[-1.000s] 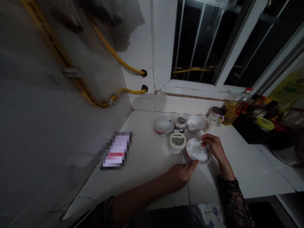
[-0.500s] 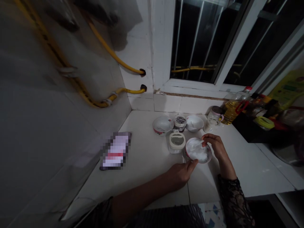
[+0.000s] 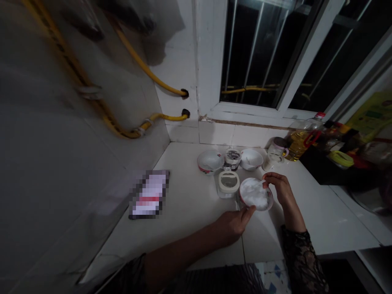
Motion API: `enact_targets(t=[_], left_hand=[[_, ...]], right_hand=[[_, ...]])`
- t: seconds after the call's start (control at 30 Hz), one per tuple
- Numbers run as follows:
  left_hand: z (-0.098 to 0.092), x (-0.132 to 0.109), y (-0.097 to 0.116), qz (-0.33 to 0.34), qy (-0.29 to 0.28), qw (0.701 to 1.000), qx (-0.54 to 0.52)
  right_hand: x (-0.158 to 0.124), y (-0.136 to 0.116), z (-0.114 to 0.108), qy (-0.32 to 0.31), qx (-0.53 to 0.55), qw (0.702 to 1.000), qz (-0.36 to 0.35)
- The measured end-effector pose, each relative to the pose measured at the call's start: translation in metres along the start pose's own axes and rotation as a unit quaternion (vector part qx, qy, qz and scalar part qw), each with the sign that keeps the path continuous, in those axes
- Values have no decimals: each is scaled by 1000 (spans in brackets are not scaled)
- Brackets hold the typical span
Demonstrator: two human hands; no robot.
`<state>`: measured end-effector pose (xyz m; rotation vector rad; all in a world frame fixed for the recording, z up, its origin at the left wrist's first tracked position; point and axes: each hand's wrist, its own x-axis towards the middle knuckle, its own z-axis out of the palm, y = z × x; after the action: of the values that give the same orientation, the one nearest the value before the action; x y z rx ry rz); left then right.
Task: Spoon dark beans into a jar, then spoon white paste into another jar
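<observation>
Dim white counter (image 3: 190, 204) under a barred window (image 3: 254, 53): mid-counter, left hand (image 3: 234, 223) touches the near rim of the powder bowl (image 3: 256, 196), grip unclear; right hand (image 3: 278, 188) fingers pinch a spoon (image 3: 259, 185) inside, apparently scooping; next needs a level lift

Round bowl (image 3: 270, 203) upright on counter (image 3: 190, 200), full of white powder (image 3: 255, 195) (mounded).

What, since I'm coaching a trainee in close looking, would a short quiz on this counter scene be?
1. True or false: the left hand touches the near rim of the bowl of white powder.
2. What stands just left of that bowl? A kettle; B lidded container; C toaster.
3. Which hand is at the bowl's far right rim?
Key: 1 true; 2 B; 3 the right hand.
</observation>
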<state>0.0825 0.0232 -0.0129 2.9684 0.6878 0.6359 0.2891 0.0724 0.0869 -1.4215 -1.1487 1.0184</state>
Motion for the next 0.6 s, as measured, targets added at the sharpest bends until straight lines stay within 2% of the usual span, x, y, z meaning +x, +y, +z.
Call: enact_targets(t=[0.17, 0.27, 0.33, 0.4, 0.47, 0.53, 0.57, 0.6], left_hand=[[0, 1, 1, -17, -15, 1000, -2], [-1, 1, 2, -17, -14, 1000, 0], [-2, 2, 3, -16, -6, 1000, 4], [-3, 2, 4, -19, 6, 1000, 9], [-5, 3, 5, -18, 14, 1000, 11], [-7, 3, 5, -15, 17, 1000, 1], [-8, 3, 5, -15, 17, 1000, -4], [-8, 3, 5, -16, 17, 1000, -7]], right_hand=[[-2, -3, 10, 39, 46, 997, -52], [-10, -4, 25, 50, 23, 990, -131], [-17, -4, 35, 44, -36, 977, -206], [-23, -4, 43, 7, -131, 941, -311], [-27, -4, 48, -53, -224, 882, -411], [-29, -4, 50, -90, -274, 838, -463], [-29, -4, 49, -87, -280, 835, -467], [-29, -4, 46, -70, -274, 843, -457]])
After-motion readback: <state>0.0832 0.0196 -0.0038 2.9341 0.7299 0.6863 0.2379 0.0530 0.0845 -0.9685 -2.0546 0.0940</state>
